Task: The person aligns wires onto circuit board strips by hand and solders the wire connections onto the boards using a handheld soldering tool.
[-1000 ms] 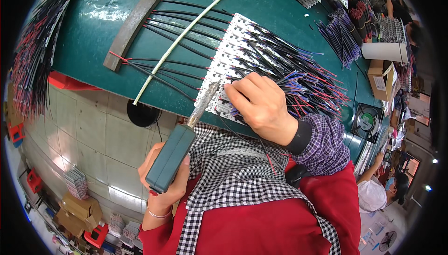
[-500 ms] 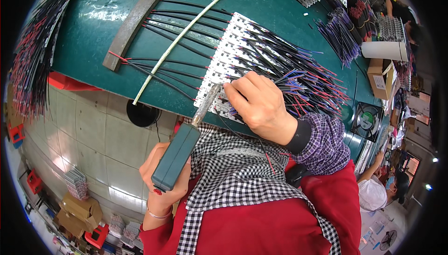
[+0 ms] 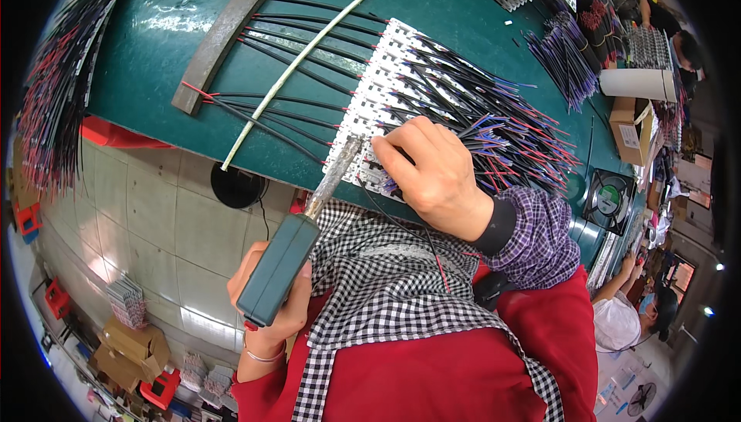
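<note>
My left hand [image 3: 297, 298] is wrapped round the dark green handle of a soldering iron [image 3: 282, 264]. Its worn metal shaft slants up to the right, and the tip is at the near part of a white circuit board panel [image 3: 351, 125]. Just right of the tip, my right hand [image 3: 436, 175] is closed in a pinch over the panel; whatever is between its fingertips is hidden. Many black wires [image 3: 448, 82] with red and blue ends fan out to the right of the panel. Several more black wires [image 3: 301, 69] run from its left edge.
A brown curved bar [image 3: 228, 44] lies across the left wire ends, and a pale thin rod [image 3: 297, 63] crosses the wires. Wire bundles [image 3: 567, 67] and a small fan [image 3: 606, 200] are on the right of the green table [image 3: 154, 59]. Further right is a co-worker [image 3: 625, 314].
The soldering iron's handle has shifted a little down and left with my left hand. My right hand stays pinched at almost the same place on the panel.
</note>
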{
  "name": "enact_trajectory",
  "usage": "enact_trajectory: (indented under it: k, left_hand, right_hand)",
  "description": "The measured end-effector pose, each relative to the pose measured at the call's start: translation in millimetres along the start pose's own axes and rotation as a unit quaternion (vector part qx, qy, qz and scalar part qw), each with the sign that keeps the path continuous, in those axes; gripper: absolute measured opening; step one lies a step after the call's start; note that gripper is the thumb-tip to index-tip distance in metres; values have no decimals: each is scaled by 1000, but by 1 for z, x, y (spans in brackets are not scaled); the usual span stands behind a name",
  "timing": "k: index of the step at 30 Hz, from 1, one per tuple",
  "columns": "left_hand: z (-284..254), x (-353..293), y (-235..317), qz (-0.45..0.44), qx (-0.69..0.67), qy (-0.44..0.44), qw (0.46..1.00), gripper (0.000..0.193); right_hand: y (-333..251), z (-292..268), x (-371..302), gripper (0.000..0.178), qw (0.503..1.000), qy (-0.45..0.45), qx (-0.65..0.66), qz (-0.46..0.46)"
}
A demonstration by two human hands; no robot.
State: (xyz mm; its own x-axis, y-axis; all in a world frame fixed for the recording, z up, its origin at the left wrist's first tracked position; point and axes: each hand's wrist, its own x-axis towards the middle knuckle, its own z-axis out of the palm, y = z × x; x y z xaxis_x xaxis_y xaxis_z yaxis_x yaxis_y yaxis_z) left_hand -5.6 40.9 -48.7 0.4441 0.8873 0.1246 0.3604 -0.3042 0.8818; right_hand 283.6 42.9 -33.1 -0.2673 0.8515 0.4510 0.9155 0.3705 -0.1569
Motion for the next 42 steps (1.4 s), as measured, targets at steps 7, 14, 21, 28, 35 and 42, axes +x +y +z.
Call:
enact_trajectory:
  k: [7, 14, 21, 28, 35, 42]
  left_hand:
    - [-2, 16, 17, 20, 31, -28, 999, 20]
    - [-4, 25, 26, 16, 7, -36, 999, 21]
    - [-2, 14, 12, 32, 14, -10, 999, 20]
    - [-1, 6, 6, 21, -47, 34, 998, 23]
    - [-2, 4, 9, -24, -48, 50, 997, 23]
    - [2, 5, 5, -31, -45, 52, 997, 25]
  right_hand:
    - [-2, -1, 0, 27, 1000, -5, -1, -6]
    - [-3, 5, 1, 29, 1000, 15, 0, -24]
    - [0, 7, 1, 31, 999, 11, 6, -32]
    - [5, 0, 0, 32, 999, -28, 30, -22]
    - [7, -29, -2, 47, 999, -32, 23, 25]
    - [4, -11, -1, 53, 999, -43, 15, 18]
